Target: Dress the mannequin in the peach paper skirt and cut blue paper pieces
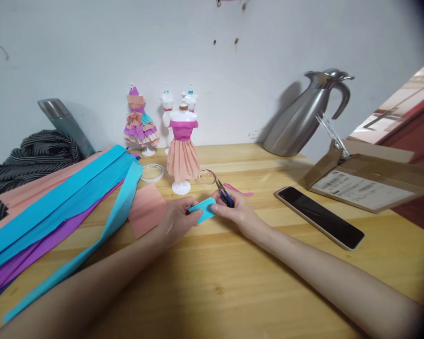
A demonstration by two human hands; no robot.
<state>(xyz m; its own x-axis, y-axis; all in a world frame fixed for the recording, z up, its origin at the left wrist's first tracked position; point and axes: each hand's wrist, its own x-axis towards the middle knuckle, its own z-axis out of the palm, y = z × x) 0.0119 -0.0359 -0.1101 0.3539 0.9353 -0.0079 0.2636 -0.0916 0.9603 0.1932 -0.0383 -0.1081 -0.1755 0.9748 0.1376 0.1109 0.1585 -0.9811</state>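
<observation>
Between my two hands is a small folded piece of blue crepe paper (205, 211). My left hand (179, 216) pinches its left end between thumb and fingers. At its right end, the thumb of my right hand (236, 211) presses on the paper. That same hand also holds a pair of scissors (226, 194) with blue handles, the blades pointing up and away. Just beyond stands a small white dress form (182, 115) in a magenta top and a pleated peach paper skirt. A peach paper square (146, 212) lies beside my left hand.
Long crepe paper strips (74, 207) cover the left side. Tape rolls (152, 173) and other mini dress forms (138, 120) stand behind. To the right are a phone (321, 217), a cardboard box (367, 181) and a steel jug (297, 117) near the wall.
</observation>
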